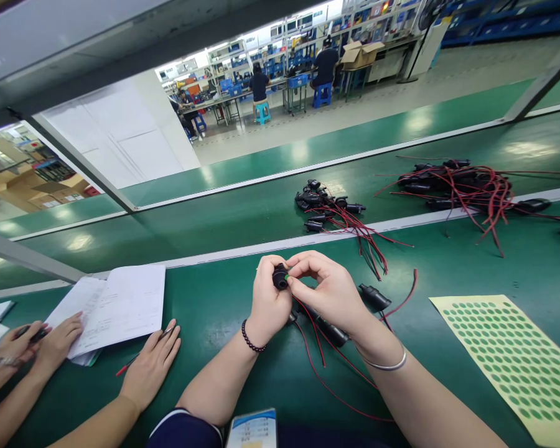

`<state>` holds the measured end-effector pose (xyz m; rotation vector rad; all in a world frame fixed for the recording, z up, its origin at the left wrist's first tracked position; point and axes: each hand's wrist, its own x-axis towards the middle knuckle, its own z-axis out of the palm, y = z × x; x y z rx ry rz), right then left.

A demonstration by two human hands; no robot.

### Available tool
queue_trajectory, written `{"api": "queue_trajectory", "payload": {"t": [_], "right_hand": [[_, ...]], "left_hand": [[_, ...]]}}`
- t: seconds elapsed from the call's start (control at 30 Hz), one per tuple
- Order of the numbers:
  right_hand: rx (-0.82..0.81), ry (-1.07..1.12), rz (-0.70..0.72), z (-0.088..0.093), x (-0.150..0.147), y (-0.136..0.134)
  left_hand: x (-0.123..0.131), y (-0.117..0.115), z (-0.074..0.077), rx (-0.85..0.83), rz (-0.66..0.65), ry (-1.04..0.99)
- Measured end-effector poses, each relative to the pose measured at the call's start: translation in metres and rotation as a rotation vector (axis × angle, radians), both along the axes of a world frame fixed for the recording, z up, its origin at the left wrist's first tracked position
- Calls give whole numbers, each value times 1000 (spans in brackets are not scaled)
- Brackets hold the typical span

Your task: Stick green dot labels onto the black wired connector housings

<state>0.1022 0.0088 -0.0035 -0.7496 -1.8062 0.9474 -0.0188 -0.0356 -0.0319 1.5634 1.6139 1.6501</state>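
Note:
My left hand [269,295] is closed around a small black cylindrical plastic part [279,278], its round end facing me. Thumb and forefinger of my right hand [329,292] pinch a small green round sticker [286,277] against the side of that part. Under my hands lie another black part [333,333] and thin red and black wires [315,326], partly hidden by my right wrist. One more black part [374,298] with a lead rests just past my right wrist. To the right is a yellow sheet [504,361] of green round stickers.
Behind my hands sit a small heap of wired black parts [315,202] and a larger tangle [457,186]. At left, other people's hands [149,367] rest by open papers [126,305], one with a pen. A metal frame post [84,162] rises from the bench.

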Motion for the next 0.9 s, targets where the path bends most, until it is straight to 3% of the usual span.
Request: {"api": "queue_trajectory", "payload": {"t": [0.17,0.37,0.53,0.9], "right_hand": [[15,11,8,-1,-1,-1],[94,8,-18,1,0,-4],[254,-7,-35,-1,-3,-9],[374,-95,-62,-10,-8,-11]], "left_hand": [[-2,-1,4,-24,-12,-62],[-5,2,13,-139,-210,-479],[-4,4,15,-192,-279,-745],[-4,5,8,-175,-252,-671]]}}
